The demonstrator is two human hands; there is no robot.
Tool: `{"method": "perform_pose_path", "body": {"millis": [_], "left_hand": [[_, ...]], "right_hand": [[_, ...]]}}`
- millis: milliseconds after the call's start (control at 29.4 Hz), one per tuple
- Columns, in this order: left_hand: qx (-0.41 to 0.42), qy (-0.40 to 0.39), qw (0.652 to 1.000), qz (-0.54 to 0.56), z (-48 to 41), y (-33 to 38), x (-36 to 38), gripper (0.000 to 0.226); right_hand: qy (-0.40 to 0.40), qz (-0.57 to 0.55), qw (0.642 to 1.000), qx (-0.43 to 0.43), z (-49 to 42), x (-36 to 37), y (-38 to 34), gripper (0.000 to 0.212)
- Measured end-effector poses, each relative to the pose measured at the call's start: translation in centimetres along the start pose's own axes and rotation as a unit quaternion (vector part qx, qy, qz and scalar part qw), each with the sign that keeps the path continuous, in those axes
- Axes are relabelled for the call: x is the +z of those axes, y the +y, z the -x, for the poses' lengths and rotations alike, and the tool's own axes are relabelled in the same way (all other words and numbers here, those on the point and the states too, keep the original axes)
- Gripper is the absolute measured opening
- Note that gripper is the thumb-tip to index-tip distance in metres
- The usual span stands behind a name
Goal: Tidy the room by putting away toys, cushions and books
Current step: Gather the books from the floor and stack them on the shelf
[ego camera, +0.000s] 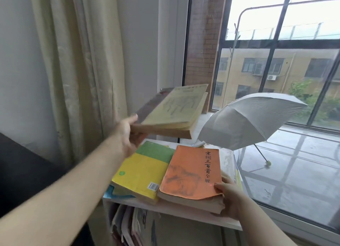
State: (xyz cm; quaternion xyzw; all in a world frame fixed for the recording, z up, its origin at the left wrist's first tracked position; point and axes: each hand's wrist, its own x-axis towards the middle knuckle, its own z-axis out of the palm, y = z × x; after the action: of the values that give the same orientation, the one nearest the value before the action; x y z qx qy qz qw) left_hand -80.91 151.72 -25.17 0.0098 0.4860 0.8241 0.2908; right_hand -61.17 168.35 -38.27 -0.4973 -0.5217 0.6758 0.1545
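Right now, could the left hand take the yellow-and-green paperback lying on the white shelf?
Probably not yet: the left hand grips a thick beige book above it, though the yellow-and-green paperback lies uncovered just below.

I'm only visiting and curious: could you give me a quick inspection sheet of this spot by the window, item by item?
Surface: white shelf top, with books lying flat on it.
Job's things: pale yellowed book raised above the shelf; orange book beside the yellow-and-green book on the shelf.
Clutter: papers and magazines crammed under the shelf top.
Hands: left hand grips the pale yellowed book's edge; right hand grips the orange book's near corner.
Cables: nothing seen.
Surroundings: cream curtain, window, open grey umbrella resting by the window.
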Motion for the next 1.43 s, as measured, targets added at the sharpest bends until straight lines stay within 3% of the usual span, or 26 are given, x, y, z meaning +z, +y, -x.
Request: {"method": "perform_pose_path", "body": {"millis": [68,136,238,306,340,408,476,543,645,747,815,951,1053,1155,1189,1223,1257,1325,1359,1427], "left_hand": [[-0.063,0.008,0.997,-0.047,-0.2,-5.0,-1.3,0.016],[-0.096,0.024,0.974,-0.205,-0.1,-9.6,-3.0,0.016],[-0.083,0.001,0.927,-0.365,-0.3,-11.6,-3.9,0.023],[-0.081,-0.033,0.9,-0.428,-0.5,-11.0,-3.8,0.025],[-0.085,-0.051,0.884,-0.457,-0.8,-10.7,-3.6,0.025],[-0.09,-0.078,0.857,-0.502,-0.8,-11.1,-3.4,0.025],[-0.062,-0.097,0.83,-0.547,-0.8,-11.4,-3.4,0.027],[-0.002,-0.11,0.776,-0.621,-1.1,-11.7,-3.4,0.033],[0.079,-0.092,0.704,-0.699,-1.5,-13.1,-5.0,0.05],[0.156,-0.058,0.727,-0.666,-1.8,-13.5,-7.2,0.044],[0.16,-0.09,0.67,-0.72,-2.1,-13.4,-8.2,0.041],[0.144,-0.158,0.527,-0.822,-2.3,-14.1,-8.7,0.057],[0.128,-0.168,0.497,-0.842,-2.1,-13.0,-7.9,0.061],[0.102,-0.18,0.423,-0.882,-2.1,-12.9,-7.5,0.07],[0.096,-0.185,0.425,-0.881,-2.1,-13.0,-7.4,0.065],[0.087,-0.19,0.459,-0.863,-2.2,-13.0,-7.4,0.058],[0.073,-0.19,0.521,-0.829,-2.3,-12.8,-7.5,0.052],[0.046,-0.166,0.677,-0.715,-2.9,-12.0,-8.0,0.046],[0.041,-0.145,0.733,-0.663,-3.0,-11.6,-8.1,0.039],[0.038,-0.118,0.788,-0.603,-2.5,-11.0,-7.9,0.034]], "right_hand": [[-0.003,-0.015,1.0,0.005,0.5,0.2,0.1,0.035],[-0.004,-0.032,0.999,0.015,0.6,0.4,0.3,0.026],[0.009,-0.06,0.998,0.024,0.7,0.5,0.1,0.055],[0.013,-0.041,0.999,-0.015,0.5,0.5,-0.1,0.07],[0.013,-0.026,0.999,-0.04,0.4,0.6,-0.3,0.075],[0.017,-0.001,0.998,-0.058,-0.1,0.5,-0.4,0.066],[-0.014,0.0,0.998,-0.06,0.1,0.0,-0.8,0.045],[-0.052,-0.004,0.997,-0.051,0.0,-0.7,-1.0,0.021],[-0.057,-0.025,0.998,-0.032,0.4,-0.6,-0.5,0.023],[-0.059,-0.032,0.998,-0.017,0.8,-0.1,-0.4,0.037],[-0.06,-0.038,0.997,-0.014,0.7,-0.4,-0.5,0.03],[-0.067,-0.048,0.996,-0.025,0.2,-1.0,-0.1,0.004],[-0.072,-0.046,0.996,-0.019,0.4,-0.3,-0.2,0.006],[-0.084,-0.056,0.995,-0.022,0.7,0.1,-0.4,0.005],[-0.081,-0.056,0.995,-0.026,0.6,0.1,-0.4,0.005],[-0.078,-0.056,0.995,-0.031,0.5,0.1,-0.3,0.005],[-0.076,-0.059,0.995,-0.036,0.4,0.1,-0.2,0.005],[-0.075,-0.064,0.994,-0.05,0.4,0.0,-0.1,0.002],[-0.073,-0.062,0.994,-0.06,0.4,-0.1,0.0,0.007],[-0.073,-0.056,0.992,-0.089,0.8,-0.1,0.1,0.018]]}}
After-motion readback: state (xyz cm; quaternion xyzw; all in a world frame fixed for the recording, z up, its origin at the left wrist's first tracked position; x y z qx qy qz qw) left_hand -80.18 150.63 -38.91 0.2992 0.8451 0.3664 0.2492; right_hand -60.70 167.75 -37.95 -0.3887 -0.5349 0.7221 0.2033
